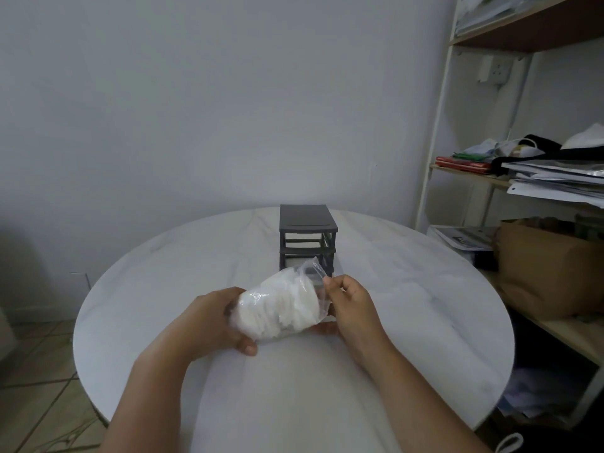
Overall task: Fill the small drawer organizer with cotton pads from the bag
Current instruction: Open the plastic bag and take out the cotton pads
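- Centrally, the left hand (209, 322) grips the closed end of a clear plastic bag (258, 297), fingers curled over its top and thumb wrapped under its near side.
- The right hand (351, 305) pinches the bag's loose upper edge between thumb and fingertip, with the remaining fingers curled under the bag's right end.
- Between the two hands the bag lies tilted, its mouth pointing up and away, and it is packed with white cotton pads (287, 305) stacked on edge.
- Both hands hold the bag just above the table (163, 289), near its middle.
- Just behind the bag stands the drawer organizer (307, 233), a small dark grey unit, upright, with two tiers showing; the bag's mouth covers part of the lower tier, where something pale shows, and I cannot tell what.
- The table is round and white, with faint grey marbled veins across its top, and its far edge lies close to the wall (196, 109).
- That wall is plain and pale grey.
- Beige floor tiles (39, 371) show at the lower left, beyond the table's rim.
- At the right stands a shelf unit (438, 158) with a pale frame and wooden boards.
- Its middle shelf carries a stack of papers (555, 181), a flat red item (464, 165) and some black fabric (542, 145).
- Lower down sits a brown box (549, 266).
- A white wall socket (493, 70) shows behind the frame, high up.
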